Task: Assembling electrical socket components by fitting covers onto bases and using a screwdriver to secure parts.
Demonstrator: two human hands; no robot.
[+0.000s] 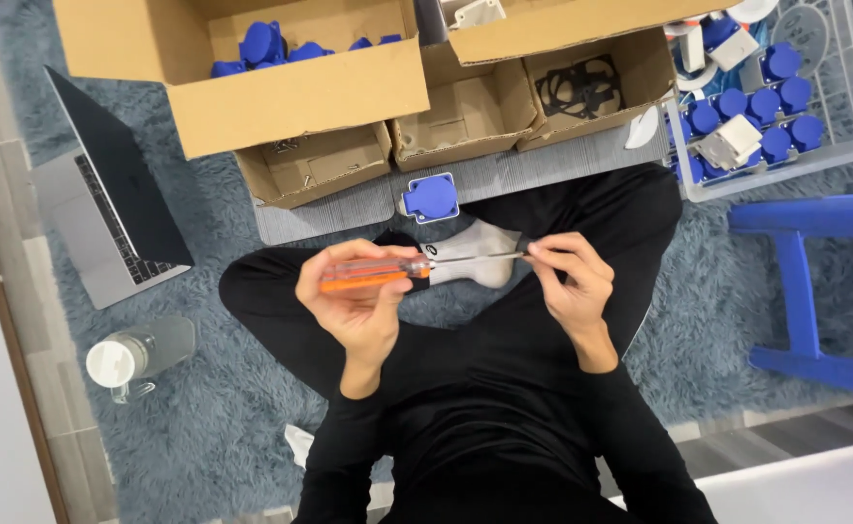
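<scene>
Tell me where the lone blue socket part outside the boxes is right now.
In the head view, the blue socket part lies on the grey mat, centre frame, just below the small cardboard boxes and above the white-socked foot.

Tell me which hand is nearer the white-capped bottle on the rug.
Left. The left hand, gripping the screwdriver handle, sits up-right of the bottle; the right hand pinches its tip, farther right.

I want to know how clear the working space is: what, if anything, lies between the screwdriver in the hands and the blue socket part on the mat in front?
Nothing visible does. The screwdriver, held by the left hand and right hand, sits above a white sock; the blue socket part lies just beyond on the grey mat, with bare mat between.
</scene>
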